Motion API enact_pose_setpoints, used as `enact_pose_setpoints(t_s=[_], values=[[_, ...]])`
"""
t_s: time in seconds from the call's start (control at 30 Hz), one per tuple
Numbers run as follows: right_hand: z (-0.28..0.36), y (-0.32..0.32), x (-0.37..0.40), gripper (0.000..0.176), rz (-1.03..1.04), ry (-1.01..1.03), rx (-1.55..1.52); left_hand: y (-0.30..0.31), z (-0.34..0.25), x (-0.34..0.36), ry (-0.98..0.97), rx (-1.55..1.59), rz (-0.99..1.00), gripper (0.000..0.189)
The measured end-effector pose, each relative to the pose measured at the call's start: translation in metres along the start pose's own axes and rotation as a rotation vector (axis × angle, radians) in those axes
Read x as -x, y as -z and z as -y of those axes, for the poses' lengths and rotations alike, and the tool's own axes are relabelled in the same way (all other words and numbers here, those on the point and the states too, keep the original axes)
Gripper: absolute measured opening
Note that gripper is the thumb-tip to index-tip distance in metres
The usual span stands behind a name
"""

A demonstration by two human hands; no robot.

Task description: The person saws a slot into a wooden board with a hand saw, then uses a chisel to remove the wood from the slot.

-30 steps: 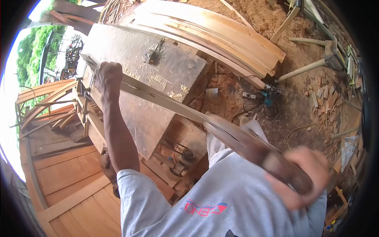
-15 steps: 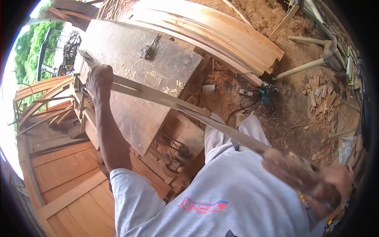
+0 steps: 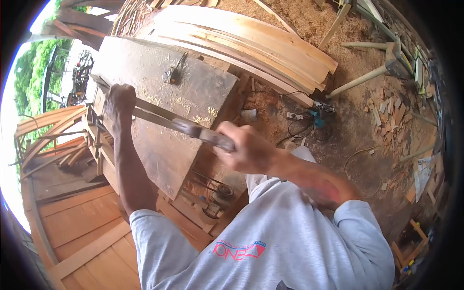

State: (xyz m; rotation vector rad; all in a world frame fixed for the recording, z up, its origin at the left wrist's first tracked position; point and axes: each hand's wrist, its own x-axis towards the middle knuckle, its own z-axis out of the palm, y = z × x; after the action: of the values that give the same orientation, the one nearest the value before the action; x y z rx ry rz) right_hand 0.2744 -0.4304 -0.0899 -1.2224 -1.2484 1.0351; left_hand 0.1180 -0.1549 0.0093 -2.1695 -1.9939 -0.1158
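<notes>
My left hand (image 3: 121,99) is closed in a fist around a long thin strip (image 3: 153,107) near its far end, above the workbench (image 3: 159,159). The strip's grey tip pokes out past the fist. My right hand (image 3: 246,145) grips a brown block-like tool (image 3: 205,135) lying along the strip, a short way from my left hand. Blur hides the tool's exact kind. Beyond the tool, the near part of the strip is hidden by my right hand and forearm.
A small dark device (image 3: 170,75) sits on the bench among pale shavings. Long planks (image 3: 251,46) are stacked behind it. A teal power tool (image 3: 316,118) and offcuts (image 3: 390,113) lie on the floor to the right. A wooden panel (image 3: 92,232) stands at the lower left.
My right hand has swept from the far right beside my body to the left along the strip, bringing the brown tool close to my left fist. The left hand keeps its hold.
</notes>
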Motion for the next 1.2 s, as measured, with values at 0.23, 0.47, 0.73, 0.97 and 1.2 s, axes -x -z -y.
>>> enact_pose_setpoints(t_s=[0.23,0.47,0.73,0.97,1.2], values=[[0.172,0.120,0.149,0.029,-0.044,-0.089,0.612,0.001,-0.001,-0.004,-0.052,0.033,0.042,0.040],[0.067,0.043,0.062,0.025,-0.091,0.146,0.326,0.005,-0.009,0.002,-0.071,-0.031,0.015,0.035],[0.044,0.021,0.011,0.021,-0.048,0.066,0.147,-0.004,-0.007,-0.006,-0.045,0.001,-0.014,0.040],[0.194,0.136,0.208,0.030,-0.317,-0.281,0.836,0.005,-0.001,-0.001,-0.062,-0.009,0.094,0.038],[0.012,0.005,0.019,0.017,-0.124,0.113,0.107,0.009,-0.019,0.008,-0.022,-0.063,0.025,0.037]])
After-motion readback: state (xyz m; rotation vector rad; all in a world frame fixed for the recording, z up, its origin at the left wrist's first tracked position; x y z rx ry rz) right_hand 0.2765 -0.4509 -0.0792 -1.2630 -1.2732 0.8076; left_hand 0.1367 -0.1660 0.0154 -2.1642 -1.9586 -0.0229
